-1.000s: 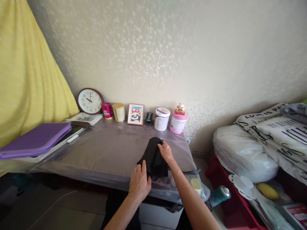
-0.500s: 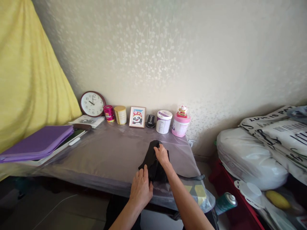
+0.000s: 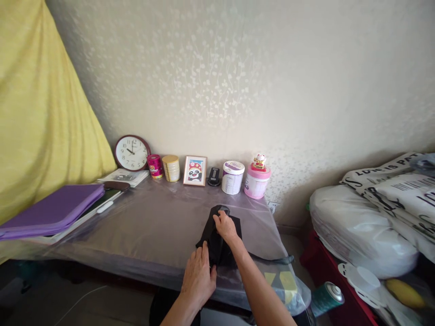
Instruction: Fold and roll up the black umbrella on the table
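Note:
A folded black cloth item (image 3: pixel 217 240) lies near the front edge of the table; its exact kind does not show. My left hand (image 3: pixel 200 274) grips its near left edge, thumb and fingers on either side of the fabric. Higher up, my right hand (image 3: pixel 225 226) presses closed fingers into the cloth near its far end, where a greyish patch shows. From beneath my right forearm a thin dark strap (image 3: pixel 272 260) runs out to the right along the tabletop.
Clear plastic covers the table (image 3: pixel 152 222). Along the wall stand a clock (image 3: pixel 132 153), a framed panda picture (image 3: pixel 195 171), several tubs and a lucky-cat figure (image 3: pixel 259 162). Purple folders (image 3: pixel 54 208) lie left. A spray can (image 3: pixel 328 299) and red bin (image 3: pixel 319 258) are right.
My right hand has shifted slightly left over the cloth, exposing more of its far end. My left hand keeps its hold. The whole view has tilted up a little.

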Motion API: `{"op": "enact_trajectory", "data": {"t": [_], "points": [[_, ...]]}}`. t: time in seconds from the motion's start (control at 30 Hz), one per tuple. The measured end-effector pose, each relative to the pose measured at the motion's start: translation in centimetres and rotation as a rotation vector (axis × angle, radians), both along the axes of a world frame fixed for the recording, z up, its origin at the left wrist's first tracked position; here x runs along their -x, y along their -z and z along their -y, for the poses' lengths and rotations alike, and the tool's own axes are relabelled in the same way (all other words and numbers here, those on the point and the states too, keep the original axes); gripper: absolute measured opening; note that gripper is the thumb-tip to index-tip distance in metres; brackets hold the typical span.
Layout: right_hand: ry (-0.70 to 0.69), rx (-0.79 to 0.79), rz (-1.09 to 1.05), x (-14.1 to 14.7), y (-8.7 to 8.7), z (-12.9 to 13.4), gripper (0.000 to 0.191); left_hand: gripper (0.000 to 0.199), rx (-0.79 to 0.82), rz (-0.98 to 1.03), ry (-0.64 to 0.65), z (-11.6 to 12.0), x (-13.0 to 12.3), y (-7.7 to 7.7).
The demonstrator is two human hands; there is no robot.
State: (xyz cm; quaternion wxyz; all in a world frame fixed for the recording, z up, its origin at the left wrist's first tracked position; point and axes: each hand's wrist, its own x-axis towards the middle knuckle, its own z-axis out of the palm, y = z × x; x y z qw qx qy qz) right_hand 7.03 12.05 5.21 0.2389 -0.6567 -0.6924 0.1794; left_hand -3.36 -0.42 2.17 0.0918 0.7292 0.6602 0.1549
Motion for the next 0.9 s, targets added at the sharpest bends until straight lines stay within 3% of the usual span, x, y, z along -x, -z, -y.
{"op": "enact_trajectory", "data": {"t": [0.17, 0.3, 0.43, 0.67, 0.8, 0.9], "points": [[-0.119, -0.018, -0.092, 0.0, -0.2, 0.7, 0.026, 0.044, 0.010, -0.011, -0.007, 0.0, 0.1, 0.3], [-0.166, -0.025, -0.105, 0.0, -0.4, 1.3, 0.024, 0.062, -0.026, 0.073, -0.051, 0.1, 0.0, 1.0], [-0.217, -0.026, -0.116, 0.2, -0.5, 1.6, 0.023, 0.081, -0.053, 0.172, -0.037, 0.4, 0.0, 0.6], [-0.346, -0.026, -0.252, 0.0, -0.4, 2.8, 0.024, 0.067, -0.050, 0.002, -0.021, 0.3, -0.3, 0.1], [-0.399, -0.233, -0.348, -0.9, 0.2, 4.8, 0.027, 0.066, -0.059, 0.029, -0.024, 0.1, -0.3, 0.6], [-0.415, -0.396, -0.300, -1.7, 1.3, 5.6, 0.027, 0.064, -0.059, 0.039, -0.022, 0.2, -0.3, 0.7]]}}
